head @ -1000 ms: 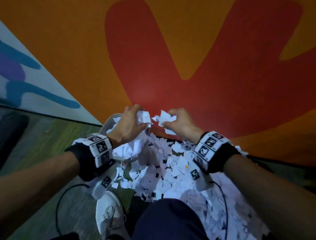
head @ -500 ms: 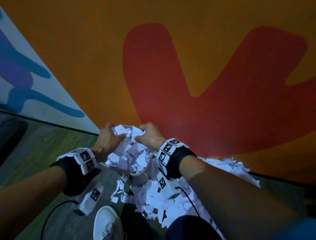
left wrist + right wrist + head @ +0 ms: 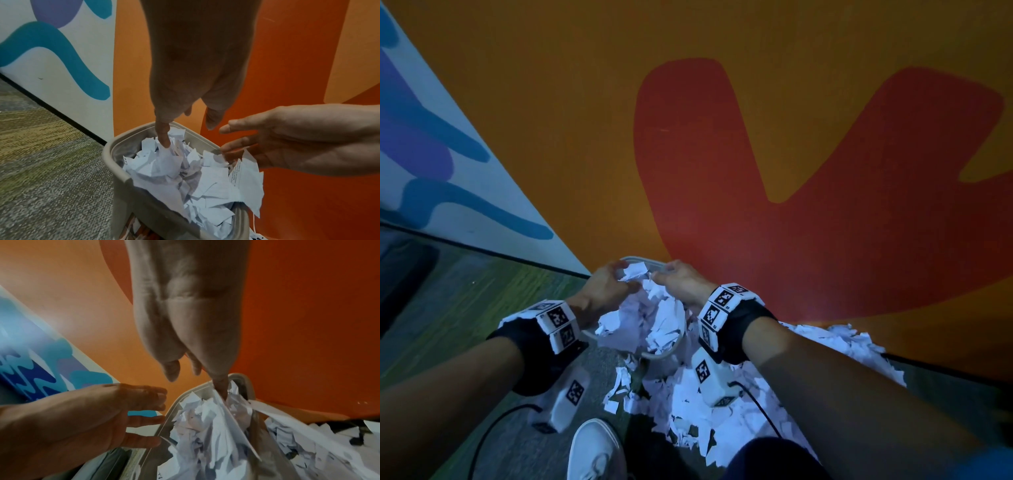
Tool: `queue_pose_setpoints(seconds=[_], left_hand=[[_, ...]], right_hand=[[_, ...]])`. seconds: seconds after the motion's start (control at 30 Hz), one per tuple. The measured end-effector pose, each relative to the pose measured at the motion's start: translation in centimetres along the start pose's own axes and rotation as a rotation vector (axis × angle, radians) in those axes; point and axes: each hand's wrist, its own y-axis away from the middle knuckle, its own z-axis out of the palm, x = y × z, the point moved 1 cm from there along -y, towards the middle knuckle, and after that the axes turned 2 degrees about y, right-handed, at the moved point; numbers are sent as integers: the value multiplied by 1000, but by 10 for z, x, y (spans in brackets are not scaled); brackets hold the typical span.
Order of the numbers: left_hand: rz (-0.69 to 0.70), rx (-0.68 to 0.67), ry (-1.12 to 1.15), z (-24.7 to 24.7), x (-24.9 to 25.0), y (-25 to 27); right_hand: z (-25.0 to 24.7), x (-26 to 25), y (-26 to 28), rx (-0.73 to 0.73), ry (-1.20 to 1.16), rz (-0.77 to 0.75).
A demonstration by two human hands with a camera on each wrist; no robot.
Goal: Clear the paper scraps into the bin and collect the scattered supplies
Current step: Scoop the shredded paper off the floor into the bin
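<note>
Both hands hover over the bin (image 3: 661, 354), left hand (image 3: 604, 287) and right hand (image 3: 681, 282) with fingers (image 3: 236, 126) released above heaped paper scraps (image 3: 654, 318); more scraps litter the floor (image 3: 482, 308).

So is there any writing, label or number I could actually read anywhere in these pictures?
None can be read.
Printed lines on a paper scrap in the bin: too small and blurred.
Black-and-white square code tags on the wrist bands: patterns, no letters.
Painted wall: colour shapes only.
</note>
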Motion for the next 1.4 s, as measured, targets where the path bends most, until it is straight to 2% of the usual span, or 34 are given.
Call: queue_pose_setpoints(seconds=[0.1, 0.2, 0.33, 0.37, 0.5, 0.67, 0.73, 0.8, 0.9, 1.03, 1.1, 1.2, 1.3, 1.4], left_hand=[[31, -8, -70, 0, -1, 3], [81, -26, -159, -1, 2, 8], [353, -137, -501, 2, 2, 18], [379, -197, -556, 5, -1, 19], [321, -393, -692, 22, -13, 13], [264, -450, -868, 29, -23, 2], [257, -465, -870, 27, -31, -2], [264, -455, -842, 22, -31, -5], [324, -370, -728, 7, -24, -12], [292, -301, -702, -12, -20, -18], [263, -368, -725, -11, -21, -16], [224, -493, -823, 1, -31, -16], [215, -520, -930, 13, -45, -21], [244, -520, -980, 23, -51, -27]], right_hand=[[-9, 4, -1, -48, 68, -35], [-18, 12, 0, -22, 196, -82], [-23, 31, -2, 39, 379, -164], [-23, 34, 0, 28, 399, -192], [-19, 45, 4, -18, 583, -324], [3, 50, -6, -8, 770, -361], [11, 47, -11, -11, 759, -351], [16, 42, -17, 47, 655, -339], [21, 34, -26, 118, 467, -331], [24, 29, -28, -18, 546, -395], [23, 28, -25, -35, 686, -452], [30, 31, -25, -171, 912, -436], [46, 34, -34, -229, 1058, -386], [62, 35, -44, -229, 1090, -348]])
